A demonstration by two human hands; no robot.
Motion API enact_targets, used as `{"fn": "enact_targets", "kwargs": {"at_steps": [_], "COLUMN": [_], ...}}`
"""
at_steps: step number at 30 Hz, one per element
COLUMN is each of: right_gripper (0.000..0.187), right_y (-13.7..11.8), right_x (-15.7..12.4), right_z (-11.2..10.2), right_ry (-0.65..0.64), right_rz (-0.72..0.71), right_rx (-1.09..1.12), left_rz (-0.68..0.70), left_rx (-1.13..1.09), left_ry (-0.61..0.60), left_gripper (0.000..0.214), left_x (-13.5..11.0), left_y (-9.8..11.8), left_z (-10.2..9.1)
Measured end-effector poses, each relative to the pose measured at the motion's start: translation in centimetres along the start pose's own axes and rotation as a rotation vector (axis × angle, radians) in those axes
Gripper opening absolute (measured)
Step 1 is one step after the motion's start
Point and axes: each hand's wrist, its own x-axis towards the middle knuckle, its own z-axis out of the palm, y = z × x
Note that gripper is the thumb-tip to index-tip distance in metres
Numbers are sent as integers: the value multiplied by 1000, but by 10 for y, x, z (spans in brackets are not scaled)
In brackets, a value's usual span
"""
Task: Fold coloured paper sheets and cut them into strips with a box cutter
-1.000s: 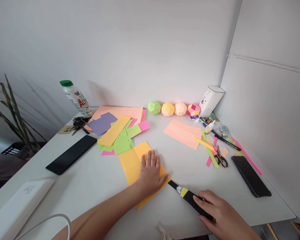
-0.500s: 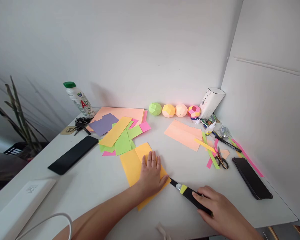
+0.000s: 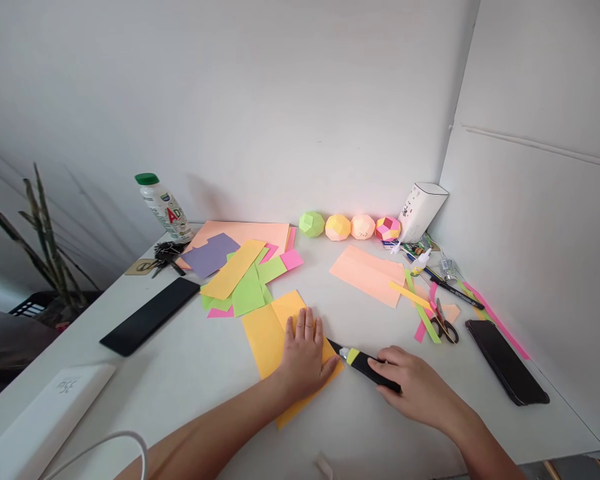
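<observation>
Cutting by hand on a pale worktop (image 3: 190, 393), seen from the head. The yellow paper (image 3: 263, 340), with one layer lying over another, sits at the near middle of the worktop, below a heap of coloured pieces. The left hand (image 3: 304, 357) lies palm down on it, its four fingers stretched forward nearly side by side, the thumb spread apart near the paper's right corner. The right hand (image 3: 410, 380) has its fingers clamped on the black handle of a utility knife (image 3: 373, 370); the knife's blade points left and meets the paper's right edge beside the left thumb, though whether its tip passes beneath or between the layers cannot be told. The heap includes a purple piece (image 3: 211, 255) and a green piece (image 3: 249, 291). Along the wall stand, from left to right, a green ball (image 3: 311, 225), a yellow ball (image 3: 338, 227), a peach ball (image 3: 363, 227) and a multicoloured ball (image 3: 388, 229). In front of them lies peach paper (image 3: 367, 273); to its right, scissors (image 3: 444, 327) rest among narrow strips, near a dark phone (image 3: 507, 363). At far left, a bottle (image 3: 166, 210) with a green cap stands behind keys (image 3: 169, 253).
</observation>
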Motion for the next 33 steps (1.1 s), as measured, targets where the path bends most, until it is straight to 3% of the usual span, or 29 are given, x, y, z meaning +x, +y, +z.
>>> {"fn": "enact_targets", "kwargs": {"at_steps": [11,18,22,27,33], "right_gripper": [42,43,41,41,44], "right_y": [-1,-6,-7,-7,-6], "right_x": [20,-15,-34,-38,-29], "right_z": [1,2,7,9,8], "right_ry": [26,1,47,42,35], "right_rz": [-34,22,62,71,64], "right_rx": [8,42,91,97,39], "left_rz": [-1,96,126,86,68], "left_rx": [12,17,14,-48,-39], "left_ry": [71,36,-92,-212,-241], "left_gripper": [83,83,74,112,117], "left_x": [-1,-13,-6,9,11], "left_y": [0,15,5,-20,-20], "left_z": [6,2,-14,-20,-18]}}
